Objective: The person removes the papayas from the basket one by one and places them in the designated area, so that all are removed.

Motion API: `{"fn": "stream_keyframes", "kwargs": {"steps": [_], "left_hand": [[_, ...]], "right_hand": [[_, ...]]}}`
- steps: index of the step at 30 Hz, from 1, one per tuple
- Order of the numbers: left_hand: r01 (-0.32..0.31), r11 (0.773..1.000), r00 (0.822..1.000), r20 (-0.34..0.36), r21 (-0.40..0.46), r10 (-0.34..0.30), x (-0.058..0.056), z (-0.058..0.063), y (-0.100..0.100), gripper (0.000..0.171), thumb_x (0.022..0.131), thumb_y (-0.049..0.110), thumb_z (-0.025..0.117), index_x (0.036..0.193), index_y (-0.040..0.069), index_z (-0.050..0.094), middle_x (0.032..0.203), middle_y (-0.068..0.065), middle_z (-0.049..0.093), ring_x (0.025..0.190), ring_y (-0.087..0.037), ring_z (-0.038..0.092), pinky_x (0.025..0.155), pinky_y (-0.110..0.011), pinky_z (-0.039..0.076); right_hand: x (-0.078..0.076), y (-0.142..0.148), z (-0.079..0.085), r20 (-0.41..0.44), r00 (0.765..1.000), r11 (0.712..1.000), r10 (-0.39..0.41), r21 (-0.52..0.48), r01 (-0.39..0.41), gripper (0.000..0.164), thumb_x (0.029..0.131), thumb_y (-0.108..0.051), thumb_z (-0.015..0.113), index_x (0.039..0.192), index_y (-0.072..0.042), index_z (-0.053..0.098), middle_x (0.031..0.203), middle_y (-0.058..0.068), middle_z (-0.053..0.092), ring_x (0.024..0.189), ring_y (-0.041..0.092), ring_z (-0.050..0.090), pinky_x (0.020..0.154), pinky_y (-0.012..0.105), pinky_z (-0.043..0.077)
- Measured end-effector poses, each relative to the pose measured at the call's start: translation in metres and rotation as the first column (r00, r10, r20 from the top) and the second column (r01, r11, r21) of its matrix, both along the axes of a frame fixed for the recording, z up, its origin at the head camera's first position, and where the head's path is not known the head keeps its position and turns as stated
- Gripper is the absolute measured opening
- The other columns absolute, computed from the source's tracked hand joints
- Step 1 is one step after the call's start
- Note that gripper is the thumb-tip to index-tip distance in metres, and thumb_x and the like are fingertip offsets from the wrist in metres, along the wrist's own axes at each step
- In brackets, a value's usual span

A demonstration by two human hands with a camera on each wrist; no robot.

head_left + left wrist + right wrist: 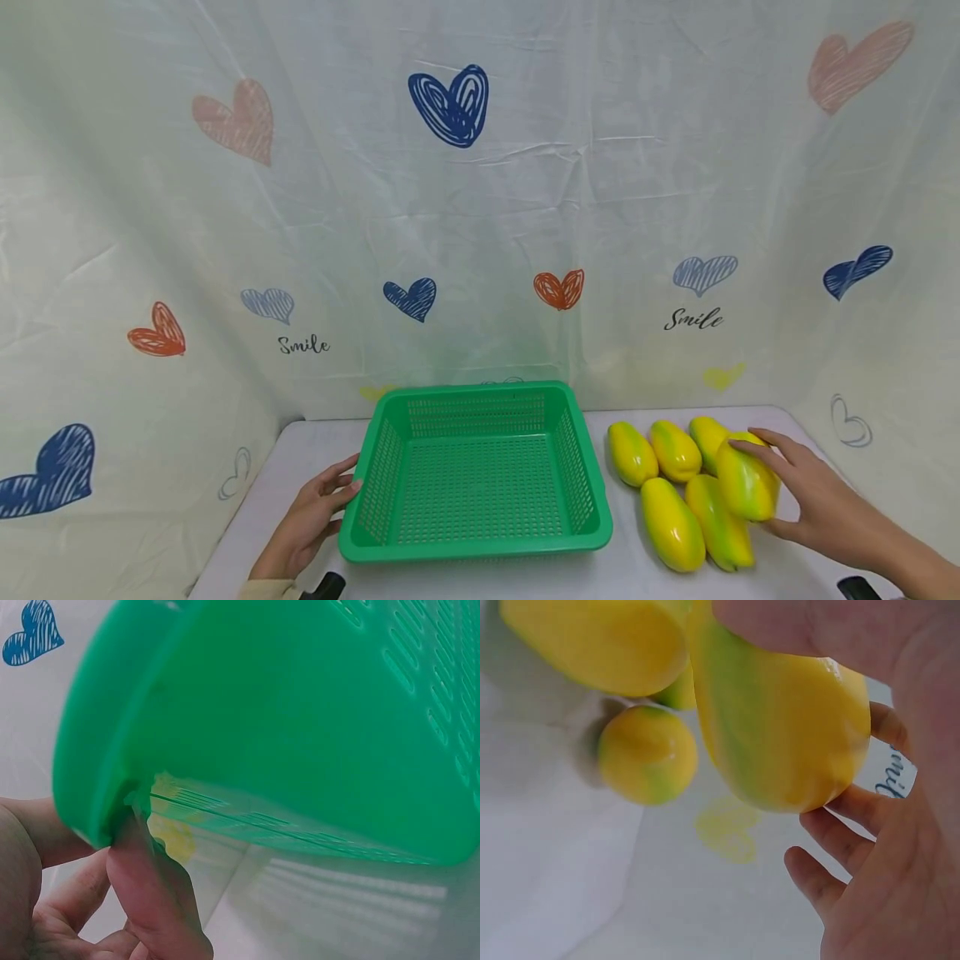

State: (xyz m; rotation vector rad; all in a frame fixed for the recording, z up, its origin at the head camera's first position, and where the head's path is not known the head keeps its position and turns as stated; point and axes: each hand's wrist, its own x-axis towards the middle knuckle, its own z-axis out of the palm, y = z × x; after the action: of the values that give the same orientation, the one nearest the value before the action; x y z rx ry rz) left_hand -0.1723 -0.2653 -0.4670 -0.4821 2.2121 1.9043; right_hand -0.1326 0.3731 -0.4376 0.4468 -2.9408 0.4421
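Observation:
A green plastic basket with slotted walls stands at the middle of the table, with nothing in it. My left hand holds its left rim, the thumb near the top edge; in the left wrist view the fingers sit at and under the rim. My right hand grips a glossy yellow papaya with green streaks, raised over the others at the right. In the right wrist view the thumb and fingers surround this papaya. Several similar papayas lie close together right of the basket.
The white-covered table meets a hanging cloth printed with hearts and the word Smile behind it. This cloth also encloses the left and right sides. One papaya lies close to the basket's right wall.

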Motion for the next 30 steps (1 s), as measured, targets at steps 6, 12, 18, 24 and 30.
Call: {"fn": "stream_keyframes", "kwargs": {"steps": [6,12,18,24,30], "left_hand": [[-0.004,1.000,1.000,-0.004,-0.004,0.004,0.000,-0.001,0.001,0.059,0.107,0.014,0.063,0.160,0.002,0.041,0.135,-0.019,0.053,0.094,-0.017,0.067,0.079,-0.039,0.057],[-0.006,1.000,1.000,-0.002,0.000,0.006,0.000,-0.002,0.001,0.058,0.107,0.014,0.063,0.160,0.002,0.041,0.136,-0.020,0.053,0.094,-0.017,0.067,0.079,-0.039,0.057],[-0.007,1.000,1.000,-0.001,-0.003,0.007,0.000,-0.002,0.000,0.058,0.108,0.015,0.062,0.160,0.003,0.041,0.135,-0.019,0.053,0.094,-0.018,0.067,0.079,-0.039,0.057],[-0.009,1.000,1.000,-0.001,0.001,0.009,0.000,-0.002,0.000,0.059,0.108,0.015,0.063,0.161,0.003,0.041,0.133,-0.018,0.053,0.094,-0.018,0.067,0.079,-0.038,0.057],[-0.010,1.000,1.000,0.006,0.003,0.010,-0.001,-0.002,0.000,0.058,0.108,0.015,0.062,0.161,0.004,0.041,0.134,-0.018,0.052,0.095,-0.017,0.067,0.080,-0.038,0.056]], "right_hand": [[0.000,0.014,-0.008,0.039,0.999,1.000,-0.017,0.012,0.017,0.097,0.060,-0.018,0.103,0.143,-0.010,0.055,0.149,0.029,0.042,0.123,0.049,0.052,0.088,0.065,0.057],[0.001,0.025,-0.015,0.079,0.996,0.999,-0.039,0.025,0.037,0.098,0.060,-0.017,0.103,0.144,-0.007,0.054,0.149,0.030,0.042,0.123,0.051,0.052,0.089,0.067,0.055],[0.001,0.032,-0.023,0.149,0.987,0.998,-0.061,0.031,0.057,0.099,0.061,-0.016,0.102,0.145,-0.003,0.052,0.150,0.033,0.041,0.121,0.055,0.054,0.087,0.067,0.056],[0.000,0.038,-0.033,0.226,0.973,0.999,-0.045,0.034,0.038,0.101,0.063,-0.016,0.102,0.148,-0.002,0.049,0.150,0.034,0.040,0.122,0.055,0.055,0.088,0.062,0.058],[-0.001,0.043,-0.042,0.243,0.970,0.999,-0.014,0.034,0.006,0.101,0.063,-0.013,0.101,0.149,-0.003,0.049,0.152,0.033,0.041,0.125,0.054,0.055,0.089,0.060,0.057]]}}
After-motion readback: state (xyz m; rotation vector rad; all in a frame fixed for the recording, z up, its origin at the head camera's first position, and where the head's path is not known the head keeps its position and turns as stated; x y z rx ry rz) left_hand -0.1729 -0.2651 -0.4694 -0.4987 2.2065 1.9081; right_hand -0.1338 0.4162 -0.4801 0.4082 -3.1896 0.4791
